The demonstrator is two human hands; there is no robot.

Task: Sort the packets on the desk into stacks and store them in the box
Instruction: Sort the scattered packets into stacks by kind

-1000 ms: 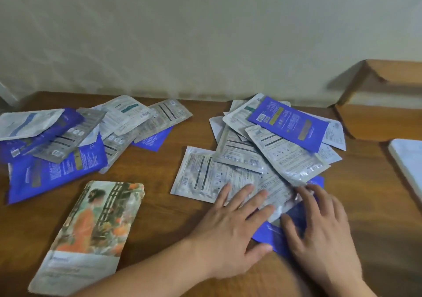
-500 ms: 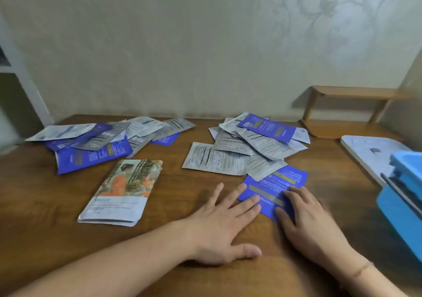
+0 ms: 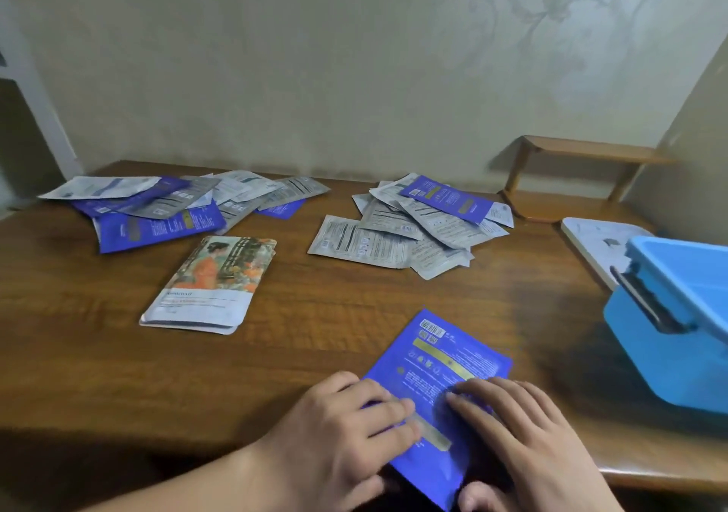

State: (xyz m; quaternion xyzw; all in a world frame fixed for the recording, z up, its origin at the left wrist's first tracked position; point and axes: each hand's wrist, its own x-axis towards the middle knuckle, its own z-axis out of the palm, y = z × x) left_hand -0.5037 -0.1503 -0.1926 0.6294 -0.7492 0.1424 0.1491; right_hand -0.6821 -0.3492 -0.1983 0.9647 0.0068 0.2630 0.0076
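Your left hand (image 3: 346, 429) and right hand (image 3: 524, 433) cover the near half of the blue packet (image 3: 453, 366), and its lowest corner runs off the bottom edge of the frame. Your thumbs are tucked under or behind it, so you cannot tell how they lie. The print on that packet is smeared by blur and unreadable. At the right edge the blue box (image 3: 669, 334) is cut off, its inside out of sight. In both heaps, the left pile (image 3: 157, 212) and the middle pile (image 3: 425, 220), lower packets are buried under upper ones, so no count is possible. The white slab (image 3: 591, 240) is partly hidden behind the box.
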